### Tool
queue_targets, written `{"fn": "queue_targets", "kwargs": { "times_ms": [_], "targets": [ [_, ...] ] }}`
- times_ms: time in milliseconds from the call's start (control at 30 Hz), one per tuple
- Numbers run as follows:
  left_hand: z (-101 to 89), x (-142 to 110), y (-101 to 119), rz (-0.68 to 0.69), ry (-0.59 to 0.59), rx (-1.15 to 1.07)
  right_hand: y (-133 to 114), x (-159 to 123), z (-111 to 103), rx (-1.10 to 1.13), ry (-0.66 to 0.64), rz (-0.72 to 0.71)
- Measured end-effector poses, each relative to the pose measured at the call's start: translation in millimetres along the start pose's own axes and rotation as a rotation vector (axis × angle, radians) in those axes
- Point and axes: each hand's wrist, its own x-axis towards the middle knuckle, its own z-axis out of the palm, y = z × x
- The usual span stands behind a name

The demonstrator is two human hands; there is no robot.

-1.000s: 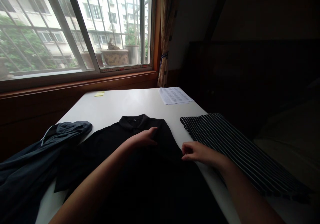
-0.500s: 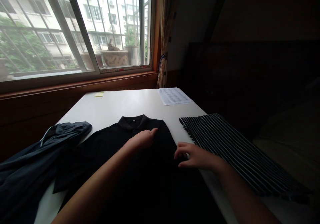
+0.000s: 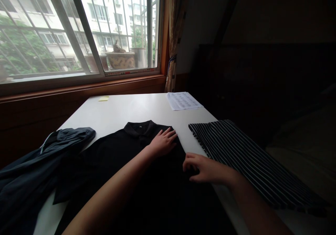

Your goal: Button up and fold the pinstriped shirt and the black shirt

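Touching black shirt (image 3: pixel 160 186) with left hand (image 3: pixel 164 142) spread.
With right hand (image 3: pixel 201 168) curled, nearer right edge of desk (image 3: pixel 126 108); unclear if pinching.

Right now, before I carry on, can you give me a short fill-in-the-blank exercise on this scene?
1. The ____ hand has its fingers spread over the black collared fabric shirt.
2. The dark fabric garment on the right is patterned with thin white ____.
3. The small paper slip near the white table's far left corner is coloured ____.
4. The printed white paper sheets lie near the table's far ____ corner.

Missing words: left; stripes; yellow; right.
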Motion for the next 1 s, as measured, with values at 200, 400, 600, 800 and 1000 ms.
{"fn": "queue_targets", "kwargs": {
  "times_ms": [200,400,600,800,1000],
  "targets": [
    [9.3,-1,-3,-0.039,0.001,-0.002,-3,2,1,-0.048,0.017,-0.024],
    [8.6,0,-5,-0.056,0.004,-0.019,-2,5,2,-0.029,0.055,-0.051],
    [8.8,4,-10,-0.06,-0.002,-0.064,-1,3,-5,0.065,0.039,-0.089],
    [7.7,4,-8,-0.102,0.025,0.005,3,2,-9,0.124,-0.015,-0.045],
    [12.9,1,-8,-0.18,0.066,0.079,11,10,-5,0.073,0.226,-0.061]
  ]
}}
